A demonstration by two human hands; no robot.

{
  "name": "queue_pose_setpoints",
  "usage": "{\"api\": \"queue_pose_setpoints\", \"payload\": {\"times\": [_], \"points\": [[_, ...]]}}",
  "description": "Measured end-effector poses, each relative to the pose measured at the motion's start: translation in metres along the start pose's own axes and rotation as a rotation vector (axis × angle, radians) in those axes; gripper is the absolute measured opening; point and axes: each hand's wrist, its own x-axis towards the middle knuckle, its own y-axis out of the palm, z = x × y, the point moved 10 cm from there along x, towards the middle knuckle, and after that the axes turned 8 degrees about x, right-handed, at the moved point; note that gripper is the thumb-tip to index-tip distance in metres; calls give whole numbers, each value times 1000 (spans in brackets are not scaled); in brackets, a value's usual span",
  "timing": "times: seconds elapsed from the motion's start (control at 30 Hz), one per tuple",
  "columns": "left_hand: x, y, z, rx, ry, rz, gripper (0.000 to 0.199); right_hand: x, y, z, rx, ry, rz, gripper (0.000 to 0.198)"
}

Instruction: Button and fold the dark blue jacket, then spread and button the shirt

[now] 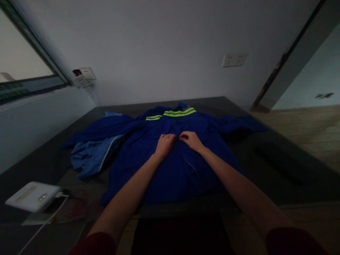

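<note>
A dark blue work jacket (164,173) with yellow-green reflective strips lies spread on the dark table, collar toward the wall and sleeves out to both sides. Over its front middle, my left hand (166,143) is closed, fingertips pinched on the cloth at the front opening. My right hand (191,140) is closed just beside it, thumb and fingers pinching the same part of the jacket. The two hands are a small gap apart. Any button or fastener between the fingertips is too small and dark to make out.
A lighter blue cloth (91,156) lies under the left sleeve. At the near left is a white box-like device (33,196) with a plugged-in cable. A dark object (284,161) lies on the table (255,187) at right. Wall sockets (234,60) sit behind.
</note>
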Motion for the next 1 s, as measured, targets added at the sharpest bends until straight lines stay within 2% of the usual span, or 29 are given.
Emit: {"api": "queue_pose_setpoints", "payload": {"times": [0.23,0.5,0.73,1.0], "points": [[1,3,-3,10,7,38,27,-2,7,-5,-50,75,9,7],[2,4,-5,-19,2,76,25,-4,7,5,-209,17,8,6],[0,4,-2,-13,-19,98,23,-5,16,7,-208,-28,105,14],[1,11,-2,-21,-14,100,22,-6,14,2,-264,2,31,8]]}}
